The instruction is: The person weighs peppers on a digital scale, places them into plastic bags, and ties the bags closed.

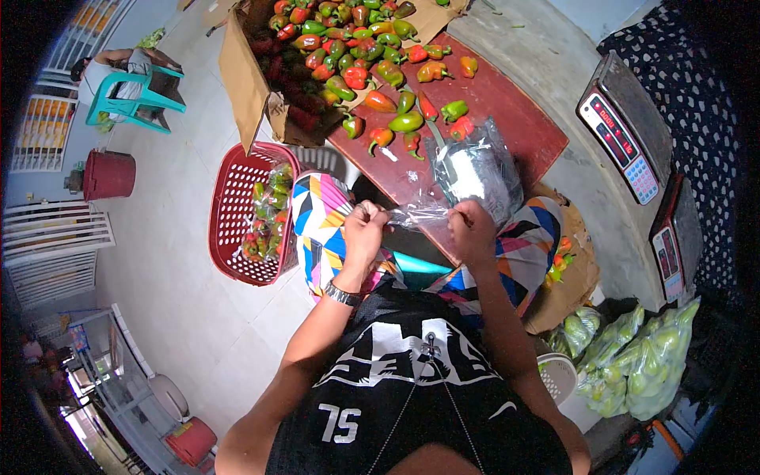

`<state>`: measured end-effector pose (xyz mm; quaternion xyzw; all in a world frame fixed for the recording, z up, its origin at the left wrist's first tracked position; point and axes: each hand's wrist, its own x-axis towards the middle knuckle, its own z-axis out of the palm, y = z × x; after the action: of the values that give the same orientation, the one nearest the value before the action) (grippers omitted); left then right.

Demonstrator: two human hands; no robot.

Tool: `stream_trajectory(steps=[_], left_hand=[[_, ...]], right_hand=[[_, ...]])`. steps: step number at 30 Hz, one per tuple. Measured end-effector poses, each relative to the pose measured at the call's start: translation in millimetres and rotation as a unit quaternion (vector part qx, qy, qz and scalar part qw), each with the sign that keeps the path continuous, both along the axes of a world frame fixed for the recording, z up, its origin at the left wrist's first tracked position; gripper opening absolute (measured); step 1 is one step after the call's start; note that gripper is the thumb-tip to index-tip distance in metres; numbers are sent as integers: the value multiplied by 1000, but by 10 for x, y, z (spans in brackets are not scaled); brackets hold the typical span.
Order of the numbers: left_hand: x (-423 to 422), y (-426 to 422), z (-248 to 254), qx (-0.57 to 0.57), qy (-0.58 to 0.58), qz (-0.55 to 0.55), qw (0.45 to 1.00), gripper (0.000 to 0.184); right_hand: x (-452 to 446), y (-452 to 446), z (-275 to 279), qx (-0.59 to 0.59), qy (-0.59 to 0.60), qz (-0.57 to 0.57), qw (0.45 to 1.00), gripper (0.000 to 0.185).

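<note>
Left hand (366,226) and right hand (473,227) pinch clear plastic (417,214).
Both grips are closed tight on it, and it stretches between them in the middle of the frame. Shiny plastic bags (484,170) lie just above the right hand. Red and green peppers (355,77) are piled up top, and a red basket (227,198) stands left of the middle.

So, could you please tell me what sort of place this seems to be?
Probably a small produce packing or selling area: loose peppers lie on a red table, bagged peppers sit in a basket, and two digital scales stand nearby.
</note>
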<state>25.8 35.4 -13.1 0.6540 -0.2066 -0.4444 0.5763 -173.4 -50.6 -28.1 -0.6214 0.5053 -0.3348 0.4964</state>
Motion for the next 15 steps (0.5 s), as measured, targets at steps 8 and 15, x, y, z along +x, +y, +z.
stream_trajectory(steps=[8, 15], left_hand=[[-7, -81, 419, -164, -232, -191, 940, 19], [160, -13, 416, 48, -519, -210, 827, 47]], right_hand=[[338, 175, 591, 69, -136, -17, 988, 24], [154, -72, 490, -52, 152, 30, 987, 26]])
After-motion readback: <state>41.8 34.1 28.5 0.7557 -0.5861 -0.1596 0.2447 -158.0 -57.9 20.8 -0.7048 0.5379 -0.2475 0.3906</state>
